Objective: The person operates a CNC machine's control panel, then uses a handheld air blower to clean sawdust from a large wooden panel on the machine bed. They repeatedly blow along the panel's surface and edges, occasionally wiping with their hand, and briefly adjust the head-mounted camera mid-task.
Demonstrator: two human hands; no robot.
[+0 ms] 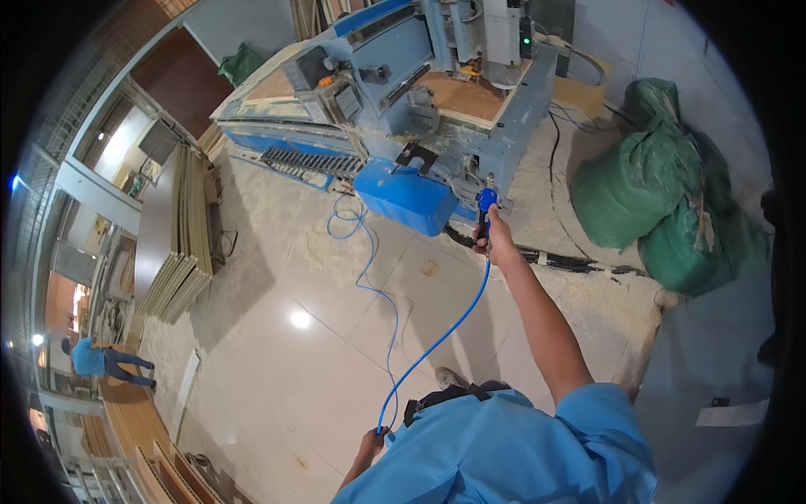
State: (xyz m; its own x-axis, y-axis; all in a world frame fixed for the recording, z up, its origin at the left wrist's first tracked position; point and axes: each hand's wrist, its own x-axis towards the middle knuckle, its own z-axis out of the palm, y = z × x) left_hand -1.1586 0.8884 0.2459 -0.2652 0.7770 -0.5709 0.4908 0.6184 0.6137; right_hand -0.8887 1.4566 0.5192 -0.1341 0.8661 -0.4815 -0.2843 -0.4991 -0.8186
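Observation:
My right hand [499, 238] is stretched forward and wrapped round a blue air blow gun [487, 200], its nozzle pointing away from me toward the corner of a CNC router [512, 147]. A blue air hose [460, 322] runs from the base of the gun in a curve back toward my body. My left hand [371, 443], low beside my waist, is closed on that hose. Left of the gun, a blue box-shaped cover [403, 195] juts from the machine's near side. Brown board [457, 97] lies on the router's bed under the spindle.
Pale dust covers parts of the tiled floor [277, 370]. Loose hose loops [348, 223] and black cables [562, 262] lie across it. Full green sacks [638, 189] stand right of the machine. Stacked panels [172, 244] lean at left, where another person [105, 359] stands farther off.

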